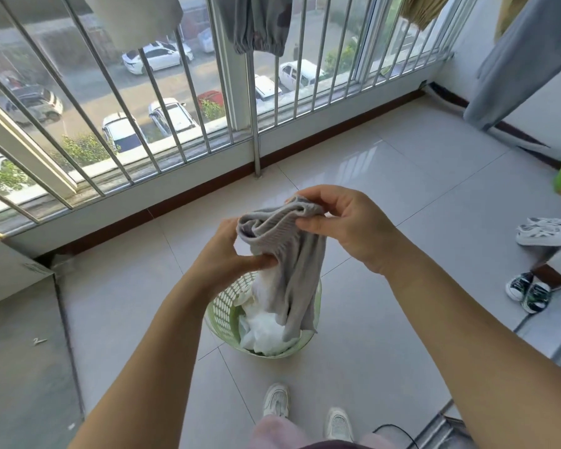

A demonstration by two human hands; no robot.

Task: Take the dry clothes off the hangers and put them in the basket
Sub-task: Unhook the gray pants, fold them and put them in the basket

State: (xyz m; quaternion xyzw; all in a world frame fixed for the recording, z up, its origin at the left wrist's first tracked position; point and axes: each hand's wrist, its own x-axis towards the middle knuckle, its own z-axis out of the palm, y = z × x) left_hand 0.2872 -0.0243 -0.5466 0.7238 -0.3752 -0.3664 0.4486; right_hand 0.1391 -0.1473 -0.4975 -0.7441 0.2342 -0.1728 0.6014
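Both hands are holding the grey garment (285, 251) up by its bunched top. The left hand (230, 254) and right hand (347, 228) are pinching it tight. It is hanging straight down, and the green basket (222, 306) is sitting right below.

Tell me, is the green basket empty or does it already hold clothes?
It already holds clothes: white laundry lies inside the green basket, and the grey garment held in both hands hangs down over it.

Ribbed matt grey knit garment (282, 241) at centre. Perforated green plastic basket (222, 306) at 6 o'clock. Glossy floor tiles (402, 163). Brushed metal railing bars (256, 108) at 12 o'clock.
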